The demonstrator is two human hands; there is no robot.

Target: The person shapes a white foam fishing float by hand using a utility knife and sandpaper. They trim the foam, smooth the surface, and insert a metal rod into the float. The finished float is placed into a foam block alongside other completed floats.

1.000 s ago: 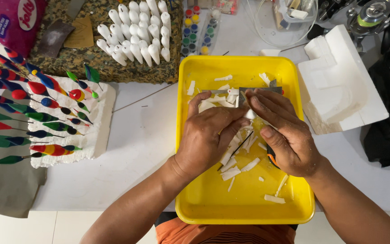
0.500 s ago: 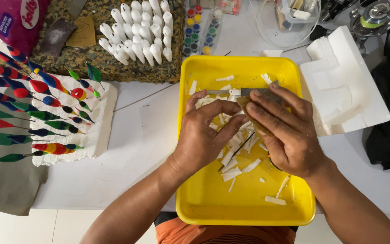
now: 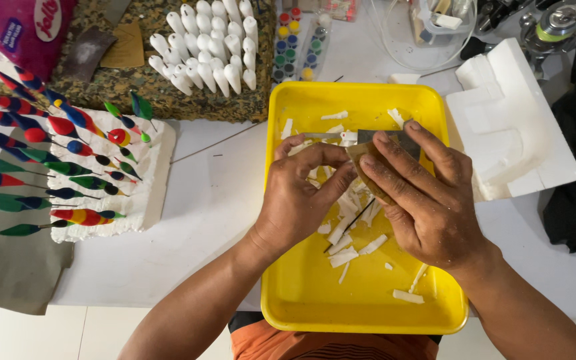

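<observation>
Over the yellow tray (image 3: pixel 301 293) at frame centre, the left hand (image 3: pixel 301 200) pinches a thin stick (image 3: pixel 349 225); the right hand (image 3: pixel 421 200) grips a sanding block (image 3: pixel 368 167). Too much pressure could snap the stick or scrape the fingertips.

White table (image 3: pixel 215 200), yellow tray (image 3: pixel 301 293), foam blocks (image 3: pixel 515 127), grey cloth (image 3: pixel 15 267)
</observation>
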